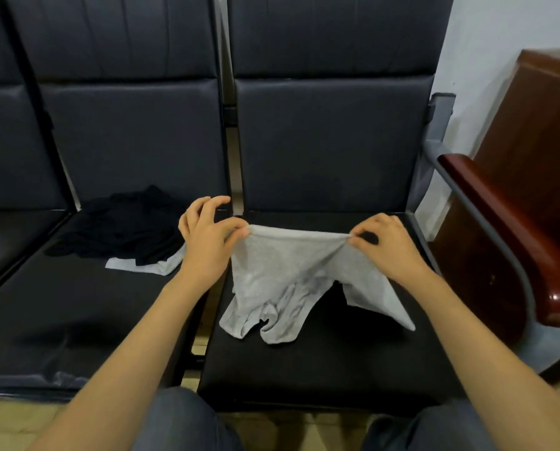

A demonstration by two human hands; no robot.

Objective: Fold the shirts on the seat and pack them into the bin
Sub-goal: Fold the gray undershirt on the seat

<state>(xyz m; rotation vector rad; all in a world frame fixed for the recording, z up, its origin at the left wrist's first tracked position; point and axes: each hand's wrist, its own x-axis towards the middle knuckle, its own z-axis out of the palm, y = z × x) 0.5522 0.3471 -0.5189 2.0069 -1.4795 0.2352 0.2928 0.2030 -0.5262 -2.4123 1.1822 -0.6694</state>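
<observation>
1. Left grip. Your left grip (207,236) is grasping the grey shirt (278,275). Thumb and forefinger pinch the upper left corner of the fabric. The remaining fingers are raised and loosely curled above it, touching nothing.

2. Right grip. Your right grip (386,245) is also grasping the grey shirt, pinching a bunched fold at its upper right corner. The other fingers curl in over the cloth.

3. Grey shirt. The upper edge is stretched between the two grips and raised off the cushion. The lower part hangs down and rests crumpled on the right-hand seat (320,362), with one flap spread toward the cushion's right side. The shirt is not yet folded.

4. Other garments. A heap of dark clothing (122,226) lies crumpled toward the rear of the left-hand seat (77,304), just left of your left grip. A pale grey garment (142,266) protrudes from under the heap's near edge.

5. Surroundings. Both seats are black and padded, with matching backrests. A dark red wooden armrest (499,222) borders the right-hand seat. A wooden cabinet (538,118) stands beyond it against a pale wall (483,43). Your knees (181,421), in blue denim, sit at the lower edge of the view, near the seat fronts.
</observation>
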